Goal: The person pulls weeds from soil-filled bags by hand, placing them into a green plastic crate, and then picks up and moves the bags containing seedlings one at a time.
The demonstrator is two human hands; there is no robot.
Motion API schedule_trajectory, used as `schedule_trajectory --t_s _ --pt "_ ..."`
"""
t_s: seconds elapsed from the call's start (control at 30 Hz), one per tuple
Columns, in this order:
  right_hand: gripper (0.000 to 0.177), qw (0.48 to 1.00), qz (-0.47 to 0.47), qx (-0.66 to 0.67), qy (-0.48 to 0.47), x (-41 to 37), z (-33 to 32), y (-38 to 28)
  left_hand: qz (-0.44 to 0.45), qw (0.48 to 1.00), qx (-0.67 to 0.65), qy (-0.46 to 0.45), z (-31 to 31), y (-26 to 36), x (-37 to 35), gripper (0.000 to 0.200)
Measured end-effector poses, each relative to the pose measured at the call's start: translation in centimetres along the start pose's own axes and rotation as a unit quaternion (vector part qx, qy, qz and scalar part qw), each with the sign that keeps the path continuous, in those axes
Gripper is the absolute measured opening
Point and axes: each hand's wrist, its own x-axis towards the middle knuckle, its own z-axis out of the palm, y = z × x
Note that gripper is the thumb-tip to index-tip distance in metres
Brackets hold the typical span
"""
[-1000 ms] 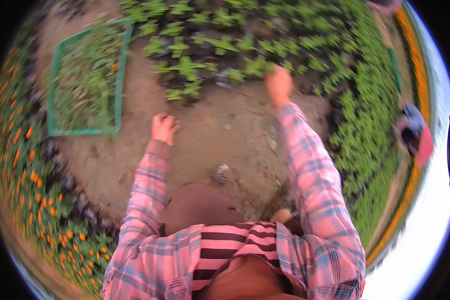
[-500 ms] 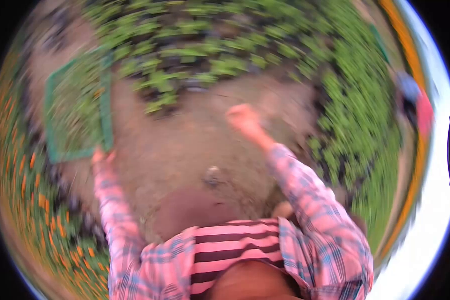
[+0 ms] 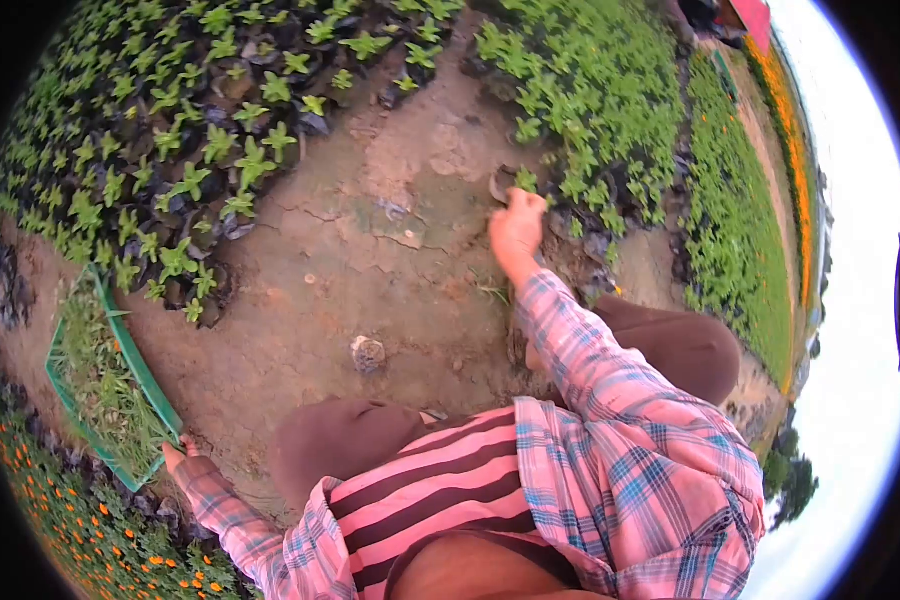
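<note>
My left hand [image 3: 178, 455] is closed on the near corner of a green crate [image 3: 142, 375], which lies at the lower left with pulled weeds [image 3: 105, 375] inside. My right hand [image 3: 517, 230] reaches to the edge of the potted seedlings at the upper right. Its fingers are bent together beside a small green seedling [image 3: 525, 180]. A dark curved rim, perhaps of a seedling bag [image 3: 502, 184], shows at the fingertips. What the fingers hold, if anything, is hidden.
Rows of seedlings in black bags [image 3: 220, 150] stand at the upper left, with a denser green bed [image 3: 590, 100] at the right. Orange flowers [image 3: 100, 520] grow at lower left. A pale clump [image 3: 367, 354] lies on the bare soil [image 3: 300, 270]. Another person [image 3: 715, 15] is partly visible far off.
My view has turned right and sharpened. My right hand has gone from over bare soil to the seedlings' edge. My left hand stays on the crate, which now sits lower in view.
</note>
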Motion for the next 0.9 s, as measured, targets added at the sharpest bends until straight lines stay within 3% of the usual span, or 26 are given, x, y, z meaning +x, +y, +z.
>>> schedule_trajectory --t_s 0.03,0.07,0.13,0.17,0.2,0.23,0.27,0.3,0.37,0.4,0.47,0.57,0.63,0.7,0.73,0.83,0.9 --pt "0.038 0.998 -0.017 -0.068 -0.007 0.7 1.2 2.0 0.013 1.000 -0.006 0.003 -0.8 -0.5 0.2 0.030" --pt "0.039 0.996 0.041 -0.070 -0.035 0.7 -0.4 1.0 0.022 0.999 -0.025 0.018 -0.6 -0.4 -0.9 0.030" --pt "0.035 0.995 0.039 -0.034 -0.089 1.3 0.4 2.5 0.026 0.997 0.007 0.070 -0.7 -0.7 -4.0 0.030" --pt "0.030 0.994 -0.065 -0.033 -0.078 1.6 1.5 4.5 0.186 0.972 0.142 -0.006 -4.8 -2.9 0.0 0.029" --pt "0.029 0.991 -0.109 -0.031 -0.070 2.0 1.5 5.2 0.330 0.899 0.278 -0.081 -9.1 -5.2 3.7 0.028" --pt "0.025 0.986 -0.151 -0.020 -0.066 2.7 2.2 6.6 0.174 0.973 0.151 0.004 -7.1 -3.4 -0.4 0.026" --pt "0.021 0.982 -0.185 0.003 -0.049 3.8 3.0 7.8 0.015 0.996 0.009 0.086 -3.7 -1.1 -4.8 0.025" --pt "0.017 0.986 -0.138 0.032 -0.085 4.8 3.9 8.8 0.019 0.994 0.002 0.106 -5.2 -1.0 -4.1 0.025" --pt "0.018 0.986 -0.133 0.076 -0.060 5.8 5.4 10.3 -0.035 0.997 -0.001 0.071 -8.1 -0.9 -2.0 0.022" --pt "0.018 0.982 -0.004 0.159 -0.098 5.1 3.5 6.7 -0.030 0.996 -0.004 0.088 -8.4 -0.3 -3.0 0.022" --pt "0.019 0.989 -0.075 0.121 -0.032 6.0 6.3 7.9 0.004 0.996 0.031 0.079 -9.0 0.1 -5.6 0.019" --pt "0.016 0.973 -0.017 0.206 -0.105 4.3 2.8 -2.4 -0.002 0.995 0.021 0.093 -9.4 0.5 -8.4 0.017" --pt "0.015 0.958 -0.060 0.216 -0.177 3.0 2.4 -7.6 -0.009 0.995 0.030 0.098 -10.3 0.2 -9.3 0.016" --pt "0.016 0.939 -0.255 0.159 -0.166 2.2 4.8 -10.2 -0.013 0.995 0.029 0.091 -10.3 -0.4 -10.7 0.016" --pt "0.017 0.921 -0.292 0.177 -0.190 0.9 3.7 -13.8 -0.015 0.995 0.034 0.090 -10.3 -0.5 -11.5 0.016" --pt "0.018 0.824 -0.468 0.230 -0.222 -1.8 5.9 -19.3 -0.030 0.994 0.054 0.089 -11.1 -2.0 -13.8 0.015" --pt "0.016 0.781 -0.529 0.224 -0.247 -3.7 7.9 -21.7 -0.031 0.992 0.067 0.099 -11.7 -3.6 -16.3 0.017"
